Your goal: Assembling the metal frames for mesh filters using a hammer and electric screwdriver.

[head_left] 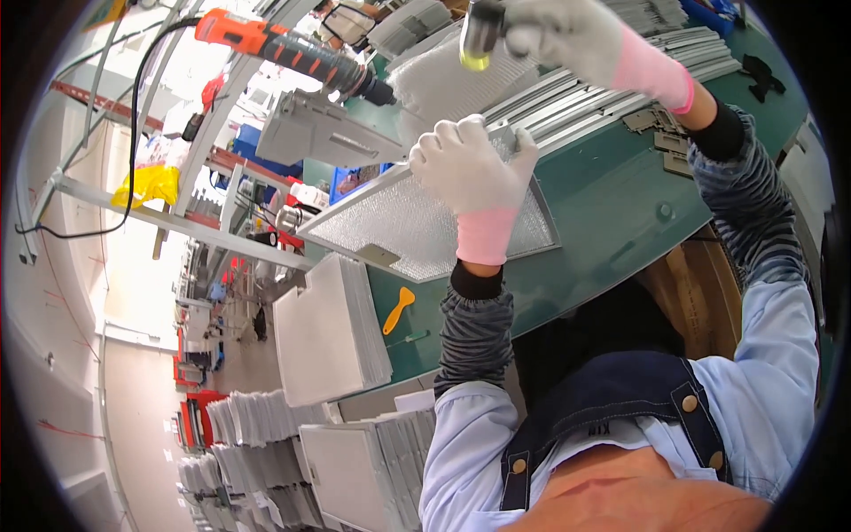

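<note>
My right hand (567, 37), in a white glove with a pink cuff, is raised at the far side. It is closed around a mallet (481, 34) with a dark head and a yellow-green face; the handle is mostly hidden by the fingers. My left hand (470, 167), gloved the same way, is closed over the far part of a framed metal mesh panel (399, 226). The panel lies on the green table (612, 213), with its silvery mesh facing up. The mallet is held apart from the panel, above and beyond it.
An orange power screwdriver (284, 53) hangs at upper left on a black cable. Metal strips (612, 89) lie beyond my hands. Left of me are a stack of pale panels (328, 328) and a yellow scraper (399, 310). Small metal plates (671, 142) lie at right.
</note>
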`<state>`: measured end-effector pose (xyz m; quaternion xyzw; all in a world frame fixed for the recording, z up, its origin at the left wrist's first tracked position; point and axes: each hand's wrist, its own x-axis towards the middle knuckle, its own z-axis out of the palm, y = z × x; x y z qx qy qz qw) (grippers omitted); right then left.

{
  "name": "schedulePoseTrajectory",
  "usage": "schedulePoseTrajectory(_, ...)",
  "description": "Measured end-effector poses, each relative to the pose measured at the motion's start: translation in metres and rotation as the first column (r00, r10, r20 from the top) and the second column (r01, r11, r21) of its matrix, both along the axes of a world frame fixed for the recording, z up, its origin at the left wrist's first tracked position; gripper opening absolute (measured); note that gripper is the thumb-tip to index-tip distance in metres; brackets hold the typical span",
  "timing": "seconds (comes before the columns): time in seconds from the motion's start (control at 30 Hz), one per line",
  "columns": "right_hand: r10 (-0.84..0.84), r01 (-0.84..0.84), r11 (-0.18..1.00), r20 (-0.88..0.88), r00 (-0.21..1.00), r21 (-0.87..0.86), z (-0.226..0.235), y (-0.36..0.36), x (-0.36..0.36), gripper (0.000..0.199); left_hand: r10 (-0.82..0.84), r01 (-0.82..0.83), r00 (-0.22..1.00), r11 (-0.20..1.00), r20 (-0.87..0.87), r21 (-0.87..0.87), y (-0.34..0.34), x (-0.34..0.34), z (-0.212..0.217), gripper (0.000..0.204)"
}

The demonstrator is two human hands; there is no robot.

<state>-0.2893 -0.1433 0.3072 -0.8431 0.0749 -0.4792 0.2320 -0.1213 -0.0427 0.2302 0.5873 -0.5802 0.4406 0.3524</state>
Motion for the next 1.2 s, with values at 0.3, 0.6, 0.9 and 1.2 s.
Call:
schedulePoseTrajectory(0.3, -0.093, 0.041, 0.99, -0.416, 0.905, -0.133, 0.049, 0.051, 0.013, 0.012, -0.052, 0.052, 0.999, 0.997, -0.009, -0.052, -0.008, 0.007, -0.009, 0.036)
schedulePoseTrajectory(0.6, -0.086, -0.026, 0.988, -0.687, 0.721, -0.151, 0.05, 0.044, 0.01, 0.009, -0.106, 0.105, 0.993, 0.994, -0.056, -0.028, -0.004, 0.003, -0.008, 0.038)
schedulePoseTrajectory(0.9, -0.121, -0.059, 0.928, -0.448, 0.886, -0.369, 0.038, 0.018, 0.005, 0.013, -0.069, 0.067, 0.998, 0.994, -0.015, -0.084, -0.009, 0.005, -0.005, 0.032)
schedulePoseTrajectory(1.2, -0.354, 0.027, 0.883, -0.626, 0.695, -0.468, 0.031, 0.016, 0.008, 0.015, -0.079, 0.078, 0.997, 0.991, -0.002, -0.106, -0.011, 0.0, -0.007, 0.037)
